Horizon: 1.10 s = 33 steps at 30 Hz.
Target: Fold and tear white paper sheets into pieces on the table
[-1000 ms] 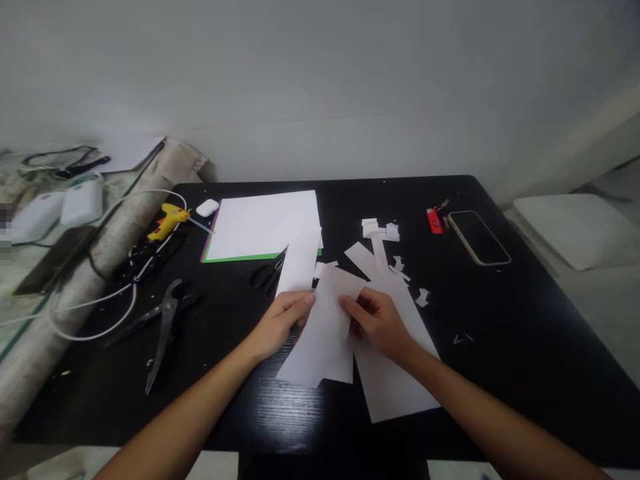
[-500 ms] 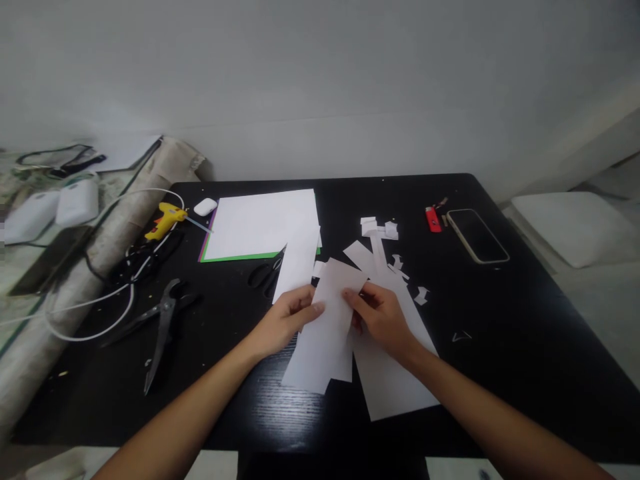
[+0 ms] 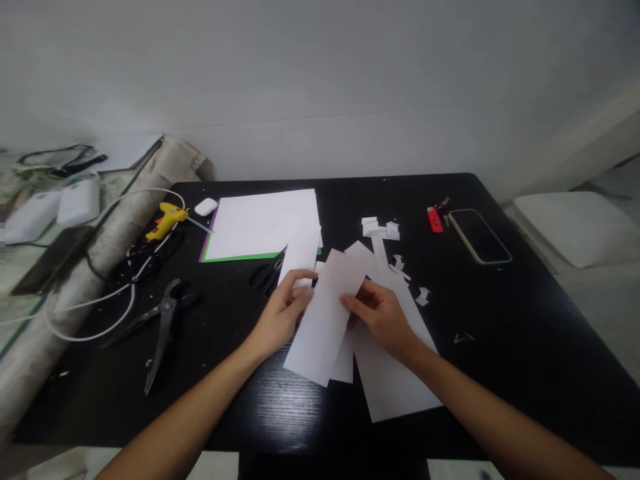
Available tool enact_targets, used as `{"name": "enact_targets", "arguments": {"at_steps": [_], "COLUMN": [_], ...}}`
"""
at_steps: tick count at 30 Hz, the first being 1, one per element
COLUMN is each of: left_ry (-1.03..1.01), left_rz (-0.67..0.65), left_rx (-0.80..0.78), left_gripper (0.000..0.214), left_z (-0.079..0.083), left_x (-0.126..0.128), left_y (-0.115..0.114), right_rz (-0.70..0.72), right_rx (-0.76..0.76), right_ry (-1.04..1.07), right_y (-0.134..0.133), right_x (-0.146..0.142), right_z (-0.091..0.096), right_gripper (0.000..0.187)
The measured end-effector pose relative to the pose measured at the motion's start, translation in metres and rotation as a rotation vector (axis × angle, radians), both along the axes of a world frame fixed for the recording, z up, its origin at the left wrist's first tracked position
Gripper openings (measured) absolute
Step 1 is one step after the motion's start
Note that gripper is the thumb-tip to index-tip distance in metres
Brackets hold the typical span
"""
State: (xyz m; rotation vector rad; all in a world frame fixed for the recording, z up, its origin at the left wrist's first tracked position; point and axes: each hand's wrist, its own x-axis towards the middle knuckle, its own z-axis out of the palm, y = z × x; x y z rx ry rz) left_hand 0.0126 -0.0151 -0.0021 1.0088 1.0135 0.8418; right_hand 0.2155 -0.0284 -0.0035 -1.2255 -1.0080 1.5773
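Note:
My right hand [image 3: 383,317] pinches a white paper strip [image 3: 325,327], thumb in front and fingers behind. The strip slants over the dark table, and part of another paper piece [image 3: 343,360] shows behind its lower right side. My left hand [image 3: 283,317] is at the strip's left edge, thumb and index finger apart; its other fingers are partly hidden. Under my right hand and forearm lies a larger white sheet [image 3: 393,380]. Beyond my left hand another white strip [image 3: 301,253] partly covers black-handled scissors [image 3: 260,275].
White sheets [image 3: 260,220] over coloured ones lie at the back left. A yellow glue gun [image 3: 169,220], pliers [image 3: 169,307] and a white cable [image 3: 133,300] are on the left. Paper scraps [image 3: 380,228], a red lighter [image 3: 434,220] and a phone [image 3: 480,237] lie to the right.
The front strip has turned and shifted slightly, so the piece behind it shows more at the lower right. My left thumb has slid off the paper's face to its edge.

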Motion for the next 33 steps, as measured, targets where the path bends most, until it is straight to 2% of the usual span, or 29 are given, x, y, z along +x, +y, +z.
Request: {"name": "enact_targets", "arguments": {"at_steps": [3,6,10,13,20,26,33], "left_ry": [0.013,0.032,0.022,0.063,0.042,0.091,0.058], "left_rz": [-0.008,-0.072,-0.154,-0.149,-0.15,-0.107,-0.1], "left_rx": [0.068,0.164,0.137,0.183,0.14,0.112,0.104], "left_gripper": [0.035,0.029,0.017,0.012,0.027,0.025,0.025], "left_z": [-0.001,-0.003,-0.005,-0.003,0.004,0.0,-0.008], "left_x": [-0.002,-0.004,-0.005,-0.004,-0.002,-0.003,-0.001], "left_y": [0.0,0.001,0.001,0.002,0.002,0.002,0.0], "right_rz": [-0.016,-0.026,-0.038,-0.025,0.05,0.021,-0.037], "right_rx": [-0.037,-0.079,-0.11,-0.081,-0.001,0.027,0.002], "right_ry": [0.013,0.024,0.022,0.025,0.097,0.118,0.145], "right_y": [0.002,0.003,0.003,0.002,0.0,0.0,0.001], "right_x": [0.001,0.003,0.004,0.003,0.001,0.003,0.003], "right_z": [0.0,0.002,0.003,0.001,-0.002,0.002,0.004], "right_gripper": [0.033,0.033,0.032,0.03,0.028,0.019,0.035]}}
